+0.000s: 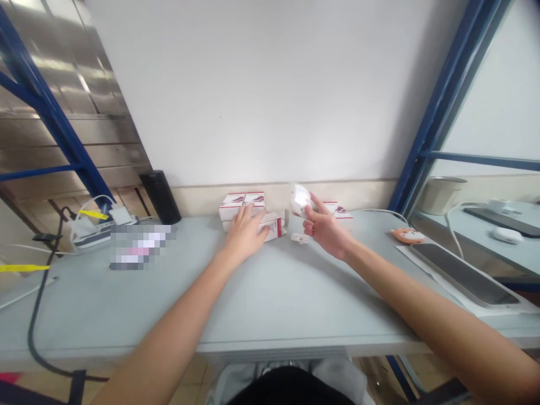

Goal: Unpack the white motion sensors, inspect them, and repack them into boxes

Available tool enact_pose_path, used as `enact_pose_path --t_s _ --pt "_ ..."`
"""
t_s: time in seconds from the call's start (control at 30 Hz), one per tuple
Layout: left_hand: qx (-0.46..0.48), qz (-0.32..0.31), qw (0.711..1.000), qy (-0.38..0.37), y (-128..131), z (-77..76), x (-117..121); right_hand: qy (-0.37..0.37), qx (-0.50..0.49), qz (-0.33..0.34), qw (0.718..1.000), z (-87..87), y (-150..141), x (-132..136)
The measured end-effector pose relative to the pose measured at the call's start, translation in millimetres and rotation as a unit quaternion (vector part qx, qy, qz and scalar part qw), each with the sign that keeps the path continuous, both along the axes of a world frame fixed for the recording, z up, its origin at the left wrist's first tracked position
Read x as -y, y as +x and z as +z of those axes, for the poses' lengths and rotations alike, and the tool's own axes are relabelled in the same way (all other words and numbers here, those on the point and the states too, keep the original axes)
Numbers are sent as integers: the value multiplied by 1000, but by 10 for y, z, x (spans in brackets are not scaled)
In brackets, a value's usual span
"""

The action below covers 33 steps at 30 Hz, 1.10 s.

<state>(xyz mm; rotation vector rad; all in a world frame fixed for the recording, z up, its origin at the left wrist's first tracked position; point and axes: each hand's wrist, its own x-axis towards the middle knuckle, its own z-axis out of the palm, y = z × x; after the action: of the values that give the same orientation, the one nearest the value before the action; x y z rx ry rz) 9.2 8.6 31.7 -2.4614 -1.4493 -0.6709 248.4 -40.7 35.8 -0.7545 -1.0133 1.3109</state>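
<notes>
My left hand [246, 232] lies with fingers spread on a small white and red box [274, 226] at the back of the grey table [270, 298]. My right hand [325, 228] is raised just above the table and pinches a small white rounded object [300, 199] between thumb and fingers. Behind the left hand stands another white and red box [242, 203], and a further one [337, 209] sits behind the right hand. A small white flat piece [300, 238] lies on the table between the hands.
A black cylinder [160, 197] stands at the back left beside a white power strip [95, 228] with cables. An orange and white mouse [407, 235] and a dark flat keyboard [462, 274] lie at the right. Blue frame posts [439, 107] flank the table.
</notes>
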Motion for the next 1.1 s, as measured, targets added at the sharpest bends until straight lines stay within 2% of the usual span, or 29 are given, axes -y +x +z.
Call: enact_pose_path --t_s 0.2,0.3,0.4,0.5,0.7,0.87,1.1 --pt "4 36 999 -6 6 148 112 -11 -17 -53 998 -7 23 -41" --pt "-19 27 999 -42 -16 207 158 -13 -6 -79 997 -16 25 -56" --pt "-18 26 996 -80 -48 233 178 -6 29 -102 994 -25 7 -52" --pt "26 18 996 -80 -56 239 189 12 94 -132 987 -31 -15 -36" --pt "185 -33 980 -65 19 195 196 69 245 -204 945 -47 -16 -30" --pt "233 -114 965 -46 76 144 200 173 349 -241 889 -34 -26 24" --pt "257 -176 946 -84 142 82 238 203 313 -266 889 -31 -81 78"
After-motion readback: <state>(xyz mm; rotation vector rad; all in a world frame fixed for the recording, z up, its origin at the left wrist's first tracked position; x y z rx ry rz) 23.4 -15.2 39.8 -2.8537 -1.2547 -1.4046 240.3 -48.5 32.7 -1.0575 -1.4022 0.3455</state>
